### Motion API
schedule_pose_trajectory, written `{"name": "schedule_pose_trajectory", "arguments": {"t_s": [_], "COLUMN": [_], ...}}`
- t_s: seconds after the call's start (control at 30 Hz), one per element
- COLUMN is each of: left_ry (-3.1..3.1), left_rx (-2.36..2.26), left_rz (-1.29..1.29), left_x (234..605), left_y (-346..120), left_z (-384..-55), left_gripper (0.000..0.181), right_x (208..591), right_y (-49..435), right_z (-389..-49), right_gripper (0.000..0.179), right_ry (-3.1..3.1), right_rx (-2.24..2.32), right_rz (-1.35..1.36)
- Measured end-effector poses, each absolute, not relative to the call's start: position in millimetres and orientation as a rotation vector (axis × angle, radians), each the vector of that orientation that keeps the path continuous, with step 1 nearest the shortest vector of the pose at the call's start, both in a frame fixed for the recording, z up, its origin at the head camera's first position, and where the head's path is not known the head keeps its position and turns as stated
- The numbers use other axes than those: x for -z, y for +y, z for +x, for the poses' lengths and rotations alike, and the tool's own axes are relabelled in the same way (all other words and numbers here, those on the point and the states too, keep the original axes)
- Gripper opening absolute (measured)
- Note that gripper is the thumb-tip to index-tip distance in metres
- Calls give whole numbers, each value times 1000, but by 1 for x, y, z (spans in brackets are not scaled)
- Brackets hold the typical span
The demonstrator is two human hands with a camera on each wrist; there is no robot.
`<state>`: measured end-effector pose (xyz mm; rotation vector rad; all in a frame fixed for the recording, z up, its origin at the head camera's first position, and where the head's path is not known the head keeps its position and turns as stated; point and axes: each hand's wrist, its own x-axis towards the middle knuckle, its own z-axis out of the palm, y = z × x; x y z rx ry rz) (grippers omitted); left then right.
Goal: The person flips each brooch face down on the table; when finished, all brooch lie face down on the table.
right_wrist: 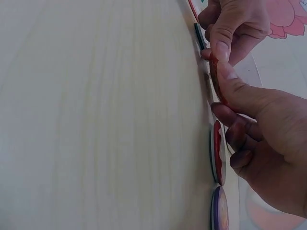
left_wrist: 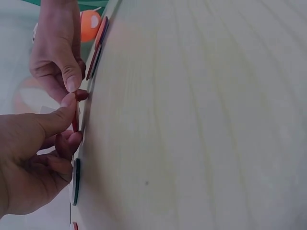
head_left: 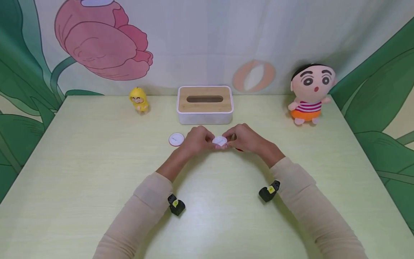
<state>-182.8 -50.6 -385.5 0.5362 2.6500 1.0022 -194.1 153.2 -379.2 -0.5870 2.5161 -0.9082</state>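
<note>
A small round disc (head_left: 220, 140), white on top with faint printing, is pinched between both hands over the table. My left hand (head_left: 198, 139) holds its left edge by thumb and fingertips, and my right hand (head_left: 244, 138) its right edge. Seen edge-on in the right wrist view, the held disc (right_wrist: 217, 82) has a red side. Another white disc (head_left: 176, 139) with a printed mark lies just left of my left hand. Near my right hand, the right wrist view shows a red-and-green-edged disc (right_wrist: 218, 152) and a purple-edged disc (right_wrist: 220, 209), largely hidden from the head view.
Behind the hands stands a white tissue box (head_left: 205, 118) with a wooden lid. A yellow figurine (head_left: 139, 99) is at the back left, and a plush doll (head_left: 310, 94) at the back right. The pale table (head_left: 223, 216) meets a printed curtain (head_left: 194, 43) behind.
</note>
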Motion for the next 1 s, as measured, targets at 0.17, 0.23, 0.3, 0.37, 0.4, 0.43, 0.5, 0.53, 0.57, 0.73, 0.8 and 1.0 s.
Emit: {"name": "schedule_pose_trajectory", "arguments": {"t_s": [0.17, 0.23, 0.3, 0.37, 0.4, 0.43, 0.5, 0.53, 0.57, 0.73, 0.8, 1.0], "left_ry": [2690, 2697, 2696, 2690, 2688, 2686, 2687, 2690, 2695, 2720, 2729, 2770], "left_rx": [-989, -980, -969, -957, -950, -946, -942, -944, -949, -988, -1002, -981], "left_rz": [488, 487, 497, 508, 513, 517, 518, 514, 507, 456, 437, 426], "left_x": [384, 383, 382, 382, 381, 381, 382, 382, 383, 388, 389, 388], "left_y": [-47, -47, -47, -47, -47, -47, -46, -46, -46, -43, -42, -41], "left_z": [-181, -181, -181, -182, -182, -182, -183, -184, -184, -183, -183, -184], "left_gripper": [18, 18, 18, 18, 18, 17, 17, 17, 17, 19, 21, 22], "right_x": [379, 379, 380, 382, 382, 382, 382, 383, 383, 384, 384, 385], "right_y": [152, 152, 151, 151, 151, 151, 151, 151, 151, 151, 151, 151], "right_z": [-195, -195, -196, -197, -197, -197, -198, -199, -199, -200, -200, -202], "right_gripper": [31, 32, 33, 34, 35, 36, 37, 38, 38, 42, 42, 44], "right_ry": [2530, 2540, 2548, 2557, 2561, 2565, 2576, 2582, 2588, 2611, 2619, 2640], "right_rx": [909, 907, 900, 885, 878, 871, 858, 852, 847, 838, 842, 871], "right_rz": [-589, -569, -554, -539, -531, -524, -514, -509, -504, -495, -497, -493]}}
